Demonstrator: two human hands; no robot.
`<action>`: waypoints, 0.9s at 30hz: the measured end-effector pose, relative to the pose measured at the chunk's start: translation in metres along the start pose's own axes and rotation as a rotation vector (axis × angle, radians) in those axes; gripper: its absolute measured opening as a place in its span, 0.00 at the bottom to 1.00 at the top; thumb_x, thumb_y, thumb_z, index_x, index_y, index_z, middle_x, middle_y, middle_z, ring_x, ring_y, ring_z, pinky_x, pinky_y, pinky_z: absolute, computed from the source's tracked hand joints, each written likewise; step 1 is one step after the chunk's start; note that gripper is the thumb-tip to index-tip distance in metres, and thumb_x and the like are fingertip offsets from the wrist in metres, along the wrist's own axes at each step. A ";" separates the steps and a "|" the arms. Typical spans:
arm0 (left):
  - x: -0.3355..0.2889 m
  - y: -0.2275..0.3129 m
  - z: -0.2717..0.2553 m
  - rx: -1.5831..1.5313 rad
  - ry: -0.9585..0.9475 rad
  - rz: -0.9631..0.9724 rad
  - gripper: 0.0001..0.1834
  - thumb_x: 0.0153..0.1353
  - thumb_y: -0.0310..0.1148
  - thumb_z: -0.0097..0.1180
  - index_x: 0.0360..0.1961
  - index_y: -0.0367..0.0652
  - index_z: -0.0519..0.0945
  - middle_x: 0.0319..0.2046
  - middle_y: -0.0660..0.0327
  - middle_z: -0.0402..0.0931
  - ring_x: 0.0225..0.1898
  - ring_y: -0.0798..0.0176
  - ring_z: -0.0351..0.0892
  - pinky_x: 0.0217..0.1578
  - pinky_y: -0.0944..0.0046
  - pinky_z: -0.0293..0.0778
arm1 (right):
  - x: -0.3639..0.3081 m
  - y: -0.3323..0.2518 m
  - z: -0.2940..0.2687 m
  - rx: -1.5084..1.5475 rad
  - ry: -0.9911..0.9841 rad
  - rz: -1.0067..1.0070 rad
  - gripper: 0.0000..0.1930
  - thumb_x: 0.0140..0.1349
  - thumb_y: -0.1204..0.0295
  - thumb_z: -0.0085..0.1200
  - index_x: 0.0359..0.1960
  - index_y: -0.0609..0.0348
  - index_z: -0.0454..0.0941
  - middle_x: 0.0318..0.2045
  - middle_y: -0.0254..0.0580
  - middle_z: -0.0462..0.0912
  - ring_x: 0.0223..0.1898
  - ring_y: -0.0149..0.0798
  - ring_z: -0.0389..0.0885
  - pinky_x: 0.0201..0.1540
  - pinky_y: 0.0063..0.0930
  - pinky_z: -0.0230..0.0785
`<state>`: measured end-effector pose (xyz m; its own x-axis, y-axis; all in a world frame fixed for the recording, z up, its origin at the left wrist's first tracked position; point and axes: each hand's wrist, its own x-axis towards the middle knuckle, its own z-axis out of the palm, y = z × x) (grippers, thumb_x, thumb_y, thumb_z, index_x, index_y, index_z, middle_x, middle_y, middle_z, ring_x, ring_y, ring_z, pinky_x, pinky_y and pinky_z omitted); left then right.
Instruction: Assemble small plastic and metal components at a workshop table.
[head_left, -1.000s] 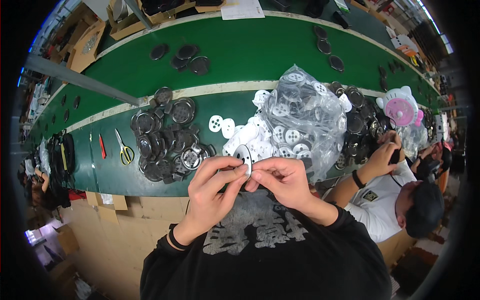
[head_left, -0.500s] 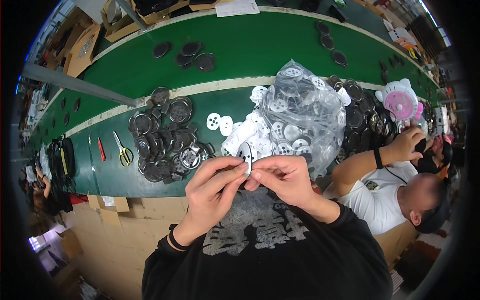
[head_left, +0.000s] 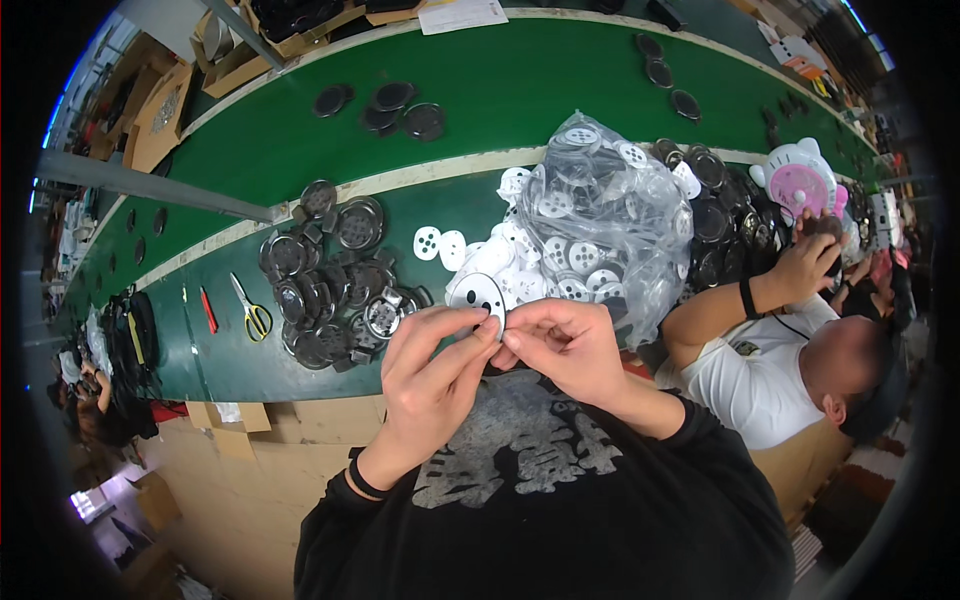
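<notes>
A white round disc with dark holes (head_left: 477, 291) is held up between my two hands, above the table's near edge. My left hand (head_left: 430, 368) pinches its lower edge between thumb and fingers. On the other side, my right hand (head_left: 568, 352) has thumb and fingertips closed at the disc's right edge. A pile of similar white discs (head_left: 510, 248) lies just beyond my fingers. Beside it a clear plastic bag (head_left: 630, 215) holds more of them. To the left sits a heap of dark round parts (head_left: 320, 290), one showing a white face.
Yellow-handled scissors (head_left: 255, 318) and a red-handled tool (head_left: 208, 310) lie at the left. More dark round parts (head_left: 712, 215) are heaped at the right, near a pink and white fan (head_left: 800, 182). A co-worker in white (head_left: 765, 380) sits there. Dark parts dot the green belt (head_left: 500, 85).
The disc has turned from nearly edge-on to show more of its holed face. The co-worker's hand has lifted, now with a dark round part. My view has shifted slightly.
</notes>
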<state>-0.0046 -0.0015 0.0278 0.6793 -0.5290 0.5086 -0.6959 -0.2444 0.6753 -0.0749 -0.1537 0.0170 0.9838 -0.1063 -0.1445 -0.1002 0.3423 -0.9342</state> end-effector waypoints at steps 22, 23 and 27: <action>-0.002 -0.005 0.010 -0.185 -0.080 -0.216 0.06 0.46 0.19 0.61 0.28 0.35 0.80 0.36 0.57 0.80 0.35 0.59 0.80 0.35 0.66 0.75 | -0.004 0.009 -0.004 -0.476 0.214 -0.205 0.06 0.52 0.77 0.59 0.32 0.65 0.79 0.26 0.40 0.83 0.26 0.28 0.82 0.30 0.19 0.73; -0.002 -0.005 0.009 -0.204 -0.095 -0.240 0.06 0.47 0.19 0.61 0.28 0.35 0.80 0.36 0.58 0.80 0.36 0.60 0.80 0.35 0.67 0.75 | -0.004 0.009 -0.005 -0.507 0.199 -0.212 0.06 0.52 0.77 0.59 0.31 0.65 0.79 0.26 0.40 0.83 0.26 0.28 0.82 0.29 0.19 0.73; -0.004 -0.007 0.009 -0.223 -0.118 -0.286 0.06 0.48 0.20 0.61 0.30 0.36 0.81 0.35 0.58 0.81 0.36 0.62 0.81 0.36 0.68 0.75 | -0.004 0.008 -0.007 -0.526 0.176 -0.253 0.06 0.52 0.78 0.59 0.31 0.65 0.79 0.26 0.41 0.83 0.25 0.29 0.82 0.28 0.20 0.72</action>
<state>-0.0046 -0.0052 0.0168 0.7981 -0.5583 0.2265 -0.4055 -0.2198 0.8873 -0.0806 -0.1566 0.0079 0.9518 -0.2923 0.0934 0.0293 -0.2164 -0.9759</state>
